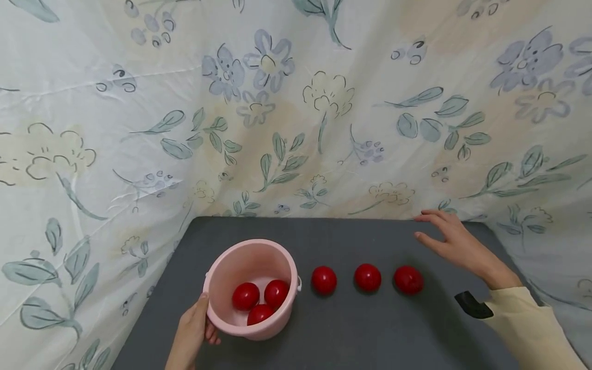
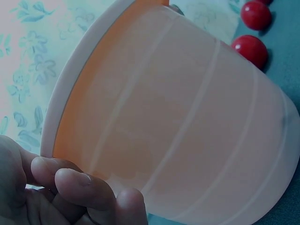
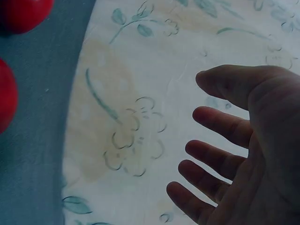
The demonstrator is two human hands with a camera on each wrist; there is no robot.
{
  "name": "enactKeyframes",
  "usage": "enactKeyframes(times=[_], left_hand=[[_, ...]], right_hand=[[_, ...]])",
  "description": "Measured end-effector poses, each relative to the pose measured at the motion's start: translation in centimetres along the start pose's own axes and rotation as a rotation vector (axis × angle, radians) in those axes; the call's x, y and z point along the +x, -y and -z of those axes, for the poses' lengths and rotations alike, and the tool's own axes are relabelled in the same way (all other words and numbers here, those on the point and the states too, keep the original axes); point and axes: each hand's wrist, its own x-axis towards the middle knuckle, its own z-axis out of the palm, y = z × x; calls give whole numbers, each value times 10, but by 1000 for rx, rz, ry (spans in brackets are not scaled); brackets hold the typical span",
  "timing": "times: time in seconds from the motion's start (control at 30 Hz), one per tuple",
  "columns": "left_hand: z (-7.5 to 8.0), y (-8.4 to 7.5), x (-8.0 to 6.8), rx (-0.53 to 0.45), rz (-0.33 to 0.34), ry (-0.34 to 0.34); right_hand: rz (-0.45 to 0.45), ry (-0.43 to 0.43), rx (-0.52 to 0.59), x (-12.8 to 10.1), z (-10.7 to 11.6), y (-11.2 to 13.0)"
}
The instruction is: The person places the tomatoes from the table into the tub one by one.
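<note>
My left hand (image 1: 193,324) pinches the rim of a pink bucket (image 1: 250,252) at its left side, thumb over the edge and curled fingers against the outer wall (image 2: 168,112). Toward me the bucket tilts, showing three shiny red balls (image 1: 246,296) inside. In a row to its right on the dark table lie three more: a near ball (image 1: 324,280), a middle ball (image 1: 367,278) and a far-right ball (image 1: 409,280). Raised to the right of that row, my right hand (image 1: 455,244) has its fingers spread and holds nothing, as the right wrist view also shows.
The dark grey table (image 1: 351,339) ends at the back against a hanging floral cloth (image 1: 296,128), which also runs along both sides. A small white handle joint (image 1: 299,283) sticks out from the bucket's right side. A black strap (image 1: 473,305) is by the right sleeve.
</note>
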Motion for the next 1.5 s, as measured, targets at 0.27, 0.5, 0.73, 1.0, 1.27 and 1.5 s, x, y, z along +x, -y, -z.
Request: enactKeyframes(times=[0.27,0.5,0.73,1.0,1.27,1.5], left_hand=[[0,0,-1,1,-3,-1],[-1,-1,-2,1,-7,-5],[-3,0,-1,-2,-11,-10],[-6,-1,1,10,-5,-9],[-7,-5,-2,10,14,-23],[-8,-4,-2,12,4,-26]], right_hand=[[-38,92,10,-5,-32,-11],[-10,112,15,-10,-64,-8],[28,139,-35,-12,-84,-19],[16,206,-104,-22,-101,-35],[-38,220,-74,-26,-109,-42],[-38,204,-65,-25,-112,-48]])
